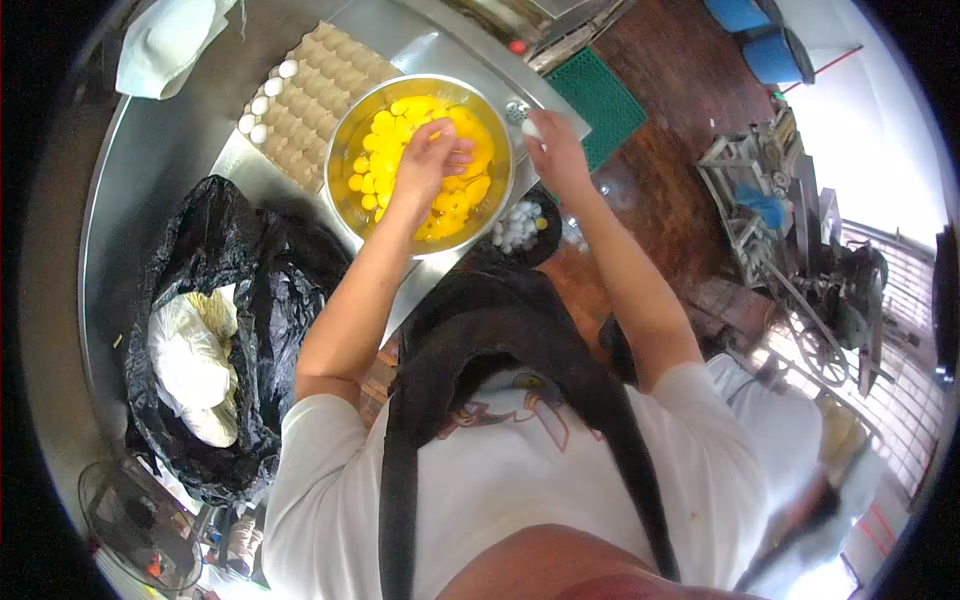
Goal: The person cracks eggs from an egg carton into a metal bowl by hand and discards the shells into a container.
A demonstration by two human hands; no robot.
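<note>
A large metal bowl (334,215) holds many yellow egg yolks (385,140) in clear liquid. My left hand (432,160) is over the bowl with its fingers curled inward; whatever lies within them, if anything, is hidden. Just past the bowl's right rim, my right hand (558,150) is closed around a white egg (531,128), of which only a part shows, so I cannot tell if it is whole. Left of the bowl lies a cardboard egg tray (325,85), with several white eggs (260,105) along its left side.
Below the table edge, a dark container holds white eggshells (517,228). A black plastic bag (215,225) with a pale bag inside sits on the steel table (110,200). A green mat (600,105) lies beyond the table corner. Blue buckets (772,57) and machinery (745,195) stand farther right.
</note>
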